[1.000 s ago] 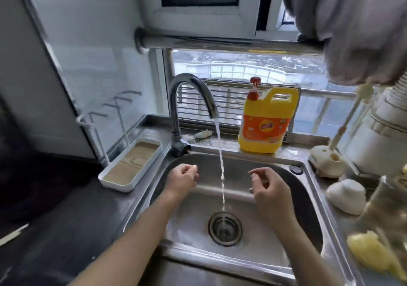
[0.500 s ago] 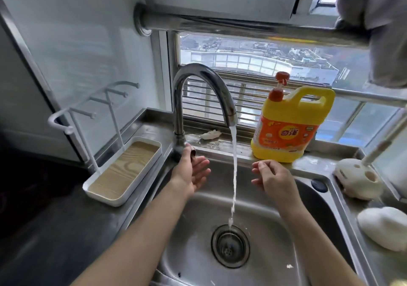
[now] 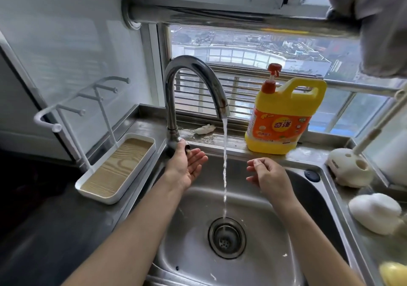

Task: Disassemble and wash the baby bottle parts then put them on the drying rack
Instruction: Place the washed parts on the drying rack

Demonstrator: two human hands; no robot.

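Observation:
Water runs in a thin stream [image 3: 224, 164] from the curved chrome faucet [image 3: 174, 100] into the steel sink [image 3: 187, 241]. My left hand [image 3: 185, 166] is at the faucet's base, thumb side touching the small handle, fingers stretched out straight. My right hand [image 3: 268, 175] hovers over the basin to the right of the stream, fingers loosely curled and holding nothing. The white drying rack [image 3: 114, 169] with a wood-look tray and bare pegs stands on the counter to the left. No baby bottle part is plainly visible.
A yellow detergent jug [image 3: 284, 120] stands on the ledge behind the sink. At the right are a white brush holder [image 3: 348, 171], a white rounded object [image 3: 374, 210] and something yellow [image 3: 394, 274]. A grey cloth [image 3: 374, 21] hangs from the rail overhead.
My left hand has moved from above the basin up to the faucet's base and opened its fingers. My right hand stayed beside the stream. The view has shifted closer to the faucet.

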